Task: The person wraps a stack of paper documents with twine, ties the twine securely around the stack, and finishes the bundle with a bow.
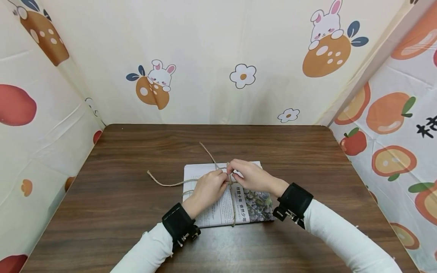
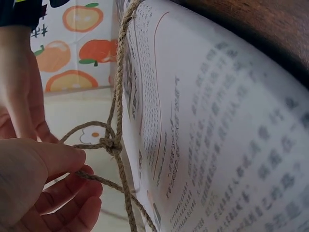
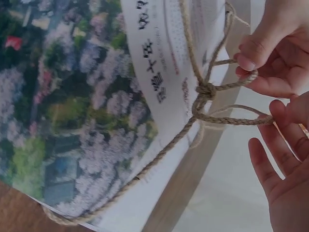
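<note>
A folded newspaper bundle [image 1: 209, 216] lies on the table, with rough brown twine [image 1: 233, 208] crossing its top both ways. At the crossing sits a knot [image 3: 206, 92], and two loops stand out from it. My left hand [image 1: 209, 186] pinches one loop [image 3: 239, 83] between thumb and fingers. The other loop [image 3: 231, 120] is held by my right hand [image 1: 253, 176], close beside the left; its middle fingers are spread in the right wrist view. Two loose twine ends trail over the table, one [image 1: 170, 185] leftward and one [image 1: 206, 151] toward the back.
The brown wooden table [image 1: 143, 151] extends around the bundle. A pale curtain [image 1: 205, 45] with rabbit and flower prints rises behind it, and fruit-printed sheets [image 1: 385, 159] flank the sides. Black bands [image 1: 296, 201] with cameras are strapped on both wrists.
</note>
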Motion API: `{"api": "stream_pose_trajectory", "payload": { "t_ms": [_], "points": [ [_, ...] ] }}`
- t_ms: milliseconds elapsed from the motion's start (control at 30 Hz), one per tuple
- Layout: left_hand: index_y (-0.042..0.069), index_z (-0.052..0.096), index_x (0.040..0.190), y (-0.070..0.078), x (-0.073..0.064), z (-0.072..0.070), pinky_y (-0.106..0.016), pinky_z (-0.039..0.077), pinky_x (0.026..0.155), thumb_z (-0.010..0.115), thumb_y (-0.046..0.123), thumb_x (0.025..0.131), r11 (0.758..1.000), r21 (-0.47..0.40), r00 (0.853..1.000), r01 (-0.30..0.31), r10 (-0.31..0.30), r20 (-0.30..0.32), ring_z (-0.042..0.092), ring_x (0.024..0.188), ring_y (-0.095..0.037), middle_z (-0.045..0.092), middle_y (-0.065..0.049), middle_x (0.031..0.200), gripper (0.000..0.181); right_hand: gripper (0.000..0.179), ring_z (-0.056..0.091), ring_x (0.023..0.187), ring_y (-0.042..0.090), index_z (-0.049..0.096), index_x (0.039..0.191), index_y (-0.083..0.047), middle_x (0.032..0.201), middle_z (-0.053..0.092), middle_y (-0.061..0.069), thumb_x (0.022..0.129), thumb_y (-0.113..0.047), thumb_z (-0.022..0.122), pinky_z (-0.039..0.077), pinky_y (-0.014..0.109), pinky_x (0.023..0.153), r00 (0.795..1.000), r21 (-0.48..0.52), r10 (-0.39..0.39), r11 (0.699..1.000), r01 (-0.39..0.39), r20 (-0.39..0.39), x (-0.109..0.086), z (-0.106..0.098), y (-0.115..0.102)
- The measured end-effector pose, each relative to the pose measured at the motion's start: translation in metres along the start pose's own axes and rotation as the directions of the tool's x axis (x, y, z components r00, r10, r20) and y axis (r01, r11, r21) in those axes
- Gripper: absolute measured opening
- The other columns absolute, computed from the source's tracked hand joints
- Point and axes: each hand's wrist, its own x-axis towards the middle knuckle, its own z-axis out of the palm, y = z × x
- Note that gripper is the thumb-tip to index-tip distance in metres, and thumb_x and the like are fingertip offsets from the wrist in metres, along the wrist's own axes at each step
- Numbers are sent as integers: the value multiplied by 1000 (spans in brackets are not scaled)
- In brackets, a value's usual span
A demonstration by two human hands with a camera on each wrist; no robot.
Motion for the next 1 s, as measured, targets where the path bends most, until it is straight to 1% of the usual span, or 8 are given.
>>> {"api": "stream_pose_trajectory", "payload": {
  "t_ms": [100, 233, 367, 467, 600, 800, 900, 1000],
  "points": [
    [13, 65, 76, 0, -1, 1, -22, 40, 52, 66, 9, 80, 1000, -1, 1000, -8, 8, -11, 48, 58, -7, 53, 4, 69, 6, 18, 53, 86, 7, 52, 97, -13, 96, 56, -3, 88, 2, 52, 46, 24, 73, 1000, 5, 2, 1000, -2, 17, -1, 5, 3],
    [12, 65, 76, 0, -2, 1, -22, 40, 52, 67, 8, 80, 1000, -13, 1000, -16, 16, -17, 48, 58, -7, 53, 4, 70, 6, 19, 48, 79, 7, 50, 97, -12, 95, 53, -1, 88, 5, 50, 44, 22, 68, 1000, -16, -22, 1000, 22, -9, -1, 9, 4],
    [13, 64, 75, -1, -2, 2, -22, 40, 52, 67, 9, 80, 1000, -17, 1000, -16, 16, -16, 47, 58, -6, 52, 5, 69, 8, 19, 53, 85, 7, 51, 100, -12, 98, 51, -1, 88, 3, 51, 46, 20, 70, 1000, -34, -16, 999, 15, -23, 0, 10, 4],
    [14, 63, 74, -1, -2, 1, -21, 39, 52, 67, 10, 80, 1000, -9, 1000, -17, 17, -17, 46, 58, -6, 52, 5, 69, 9, 19, 57, 90, 9, 52, 104, -11, 103, 52, 0, 89, 0, 52, 48, 21, 72, 1000, -31, 6, 999, -6, -5, -1, 9, 3],
    [15, 63, 74, -1, -1, 0, -20, 37, 51, 65, 11, 83, 1000, 3, 1000, -14, 14, -11, 44, 56, -5, 51, 6, 68, 9, 21, 59, 93, 12, 52, 110, -13, 108, 52, 0, 90, -6, 55, 49, 23, 69, 999, -55, 52, 997, -53, -6, -4, 6, 2],
    [15, 64, 76, -2, 0, 0, -19, 37, 52, 63, 9, 84, 1000, -7, 1000, -7, 7, -6, 44, 57, -5, 52, 5, 69, 9, 20, 58, 94, 15, 57, 108, -14, 106, 56, 0, 89, -12, 59, 48, 28, 72, 990, -138, 98, 984, -111, -101, -8, 1, 3],
    [14, 65, 78, -2, 1, 0, -20, 38, 52, 63, 8, 82, 1000, -13, 1000, -1, 1, -8, 46, 58, -6, 53, 4, 70, 8, 16, 57, 91, 14, 58, 104, -14, 101, 57, -1, 88, -13, 59, 48, 28, 71, 984, -165, 100, 979, -123, -145, -9, 2, 4],
    [13, 65, 78, -2, 1, 0, -22, 40, 53, 64, 8, 81, 1000, -22, 1000, 10, -10, -10, 47, 58, -6, 54, 4, 71, 7, 12, 55, 88, 12, 58, 99, -15, 96, 57, -1, 87, -12, 61, 46, 28, 69, 983, -186, 85, 976, -115, -164, -10, 4, 4]
  ]
}}
